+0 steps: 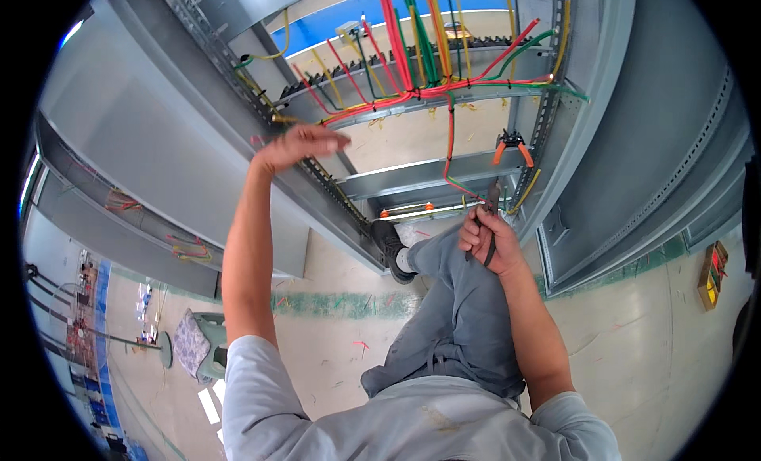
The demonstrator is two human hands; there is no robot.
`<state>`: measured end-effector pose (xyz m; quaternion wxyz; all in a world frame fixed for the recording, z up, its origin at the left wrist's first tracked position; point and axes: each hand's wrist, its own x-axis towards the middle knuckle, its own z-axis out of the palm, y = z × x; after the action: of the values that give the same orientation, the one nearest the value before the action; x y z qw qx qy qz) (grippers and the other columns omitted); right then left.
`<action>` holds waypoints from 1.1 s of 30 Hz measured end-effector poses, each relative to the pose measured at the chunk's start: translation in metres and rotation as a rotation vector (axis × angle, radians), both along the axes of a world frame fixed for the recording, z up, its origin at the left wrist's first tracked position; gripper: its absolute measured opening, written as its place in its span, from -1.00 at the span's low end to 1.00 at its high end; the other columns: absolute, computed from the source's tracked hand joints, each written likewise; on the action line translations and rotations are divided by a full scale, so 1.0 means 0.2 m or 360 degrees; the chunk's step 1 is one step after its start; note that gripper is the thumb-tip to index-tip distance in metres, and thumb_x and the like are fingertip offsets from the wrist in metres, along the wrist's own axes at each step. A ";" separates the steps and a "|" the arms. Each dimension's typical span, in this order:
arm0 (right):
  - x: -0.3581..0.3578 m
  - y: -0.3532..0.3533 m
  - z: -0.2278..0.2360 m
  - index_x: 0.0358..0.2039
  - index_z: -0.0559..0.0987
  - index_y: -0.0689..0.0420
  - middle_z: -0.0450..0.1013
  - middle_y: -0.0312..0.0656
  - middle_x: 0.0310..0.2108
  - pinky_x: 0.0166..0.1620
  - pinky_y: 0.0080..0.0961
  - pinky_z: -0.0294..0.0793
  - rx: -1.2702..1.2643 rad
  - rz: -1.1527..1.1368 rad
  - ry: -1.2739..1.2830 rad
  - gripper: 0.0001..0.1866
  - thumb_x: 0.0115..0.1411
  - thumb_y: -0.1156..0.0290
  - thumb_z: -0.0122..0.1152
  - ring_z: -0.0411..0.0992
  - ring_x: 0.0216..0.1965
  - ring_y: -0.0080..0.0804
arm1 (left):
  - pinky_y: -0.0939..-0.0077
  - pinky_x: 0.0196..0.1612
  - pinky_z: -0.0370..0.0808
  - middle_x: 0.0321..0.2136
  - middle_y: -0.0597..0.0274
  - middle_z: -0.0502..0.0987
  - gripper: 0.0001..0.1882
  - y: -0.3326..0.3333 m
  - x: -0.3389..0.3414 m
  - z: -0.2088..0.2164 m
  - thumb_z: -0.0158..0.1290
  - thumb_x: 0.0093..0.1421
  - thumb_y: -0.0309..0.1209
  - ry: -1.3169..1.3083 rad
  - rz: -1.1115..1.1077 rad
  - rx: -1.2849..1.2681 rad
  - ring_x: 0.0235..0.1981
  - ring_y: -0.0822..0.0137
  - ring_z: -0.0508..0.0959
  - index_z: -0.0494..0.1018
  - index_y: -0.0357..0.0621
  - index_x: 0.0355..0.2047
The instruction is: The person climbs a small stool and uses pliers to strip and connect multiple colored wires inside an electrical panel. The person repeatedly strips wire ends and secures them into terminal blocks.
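My left hand [305,146] is stretched out beside the left upright of a grey metal cabinet frame, slightly blurred, with its fingers extended and nothing seen in them. Above it, red, yellow and green wires [432,90] are bundled with dark ties along a crossbar, several loose ends sticking up. A thinner red and green wire run [451,144] drops from the bundle toward my right hand [493,243]. That hand is closed round dark-handled pliers [494,198], jaws pointing away from me, in front of my knee. Another pair of pliers with orange handles [514,152] rests at the frame's right side.
Slotted metal uprights [547,104] and a lower crossbar [428,174] surround the cabinet opening. Large grey panels [658,128] stand at both sides. A stool with a patterned cushion [193,346] is at lower left. A small box of coloured pieces [713,275] lies on the right floor.
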<state>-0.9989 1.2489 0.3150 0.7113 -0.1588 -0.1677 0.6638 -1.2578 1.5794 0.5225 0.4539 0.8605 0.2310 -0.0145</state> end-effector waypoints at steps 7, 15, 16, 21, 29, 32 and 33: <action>-0.09 0.08 -0.03 -0.18 0.48 0.11 0.35 -0.26 -0.43 -0.27 -0.31 0.39 0.0023 0.0116 0.0013 -0.82 0.43 0.27 0.08 0.32 -0.41 -0.39 | 0.33 0.25 0.40 0.02 0.09 0.63 -0.43 0.25 0.19 0.08 0.13 0.33 0.01 -0.0486 0.0360 -0.0271 0.14 0.26 0.56 0.52 -0.25 0.09; -0.08 0.11 -0.05 -0.17 0.48 0.11 0.34 -0.26 -0.43 -0.27 -0.32 0.37 0.0031 0.0171 0.0056 -0.82 0.42 0.26 0.08 0.31 -0.42 -0.40 | 0.34 0.23 0.44 0.04 0.07 0.62 -0.45 0.32 0.22 0.14 0.04 0.39 0.01 -0.0327 0.0290 -0.0378 0.13 0.24 0.57 0.53 -0.25 0.09; -0.07 0.10 -0.05 -0.18 0.48 0.11 0.34 -0.26 -0.43 -0.27 -0.32 0.37 0.0017 0.0163 0.0065 -0.82 0.42 0.27 0.07 0.31 -0.42 -0.40 | 0.34 0.24 0.43 0.05 0.08 0.62 -0.44 0.33 0.22 0.14 0.06 0.38 0.02 -0.0314 0.0279 -0.0385 0.14 0.25 0.56 0.53 -0.24 0.09; -0.09 0.10 -0.02 -0.18 0.47 0.11 0.33 -0.26 -0.43 -0.28 -0.32 0.37 0.0013 0.0154 0.0025 -0.82 0.42 0.26 0.08 0.31 -0.42 -0.41 | 0.33 0.26 0.42 0.06 0.07 0.61 -0.41 0.37 0.19 0.14 0.09 0.36 0.03 -0.0300 0.0264 -0.0428 0.15 0.25 0.56 0.52 -0.26 0.10; -0.06 0.07 -0.01 -0.17 0.47 0.12 0.34 -0.25 -0.44 -0.26 -0.27 0.39 0.0073 0.0121 -0.0020 -0.83 0.41 0.28 0.09 0.34 -0.41 -0.38 | 0.31 0.26 0.41 0.04 0.08 0.62 -0.40 0.37 0.21 0.12 0.10 0.34 0.06 -0.0336 0.0274 -0.0414 0.15 0.24 0.55 0.53 -0.24 0.09; -0.02 0.03 -0.03 -0.17 0.47 0.12 0.34 -0.25 -0.43 -0.25 -0.26 0.40 0.0071 0.0082 0.0004 -0.82 0.40 0.28 0.09 0.35 -0.42 -0.37 | 0.29 0.25 0.40 0.07 0.09 0.60 -0.39 0.35 0.19 0.11 0.08 0.35 0.06 -0.0357 0.0271 -0.0399 0.17 0.24 0.53 0.49 -0.23 0.14; 0.00 0.02 -0.03 -0.17 0.47 0.12 0.34 -0.25 -0.43 -0.25 -0.25 0.40 0.0073 0.0065 0.0022 -0.82 0.40 0.28 0.10 0.35 -0.42 -0.37 | 0.29 0.26 0.40 0.07 0.09 0.60 -0.39 0.32 0.20 0.10 0.08 0.36 0.05 -0.0364 0.0278 -0.0395 0.18 0.24 0.53 0.48 -0.23 0.15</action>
<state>-0.9996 1.2534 0.3084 0.7022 -0.1342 -0.1812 0.6754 -1.2186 1.6441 0.5431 0.5794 0.7706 0.2483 0.0944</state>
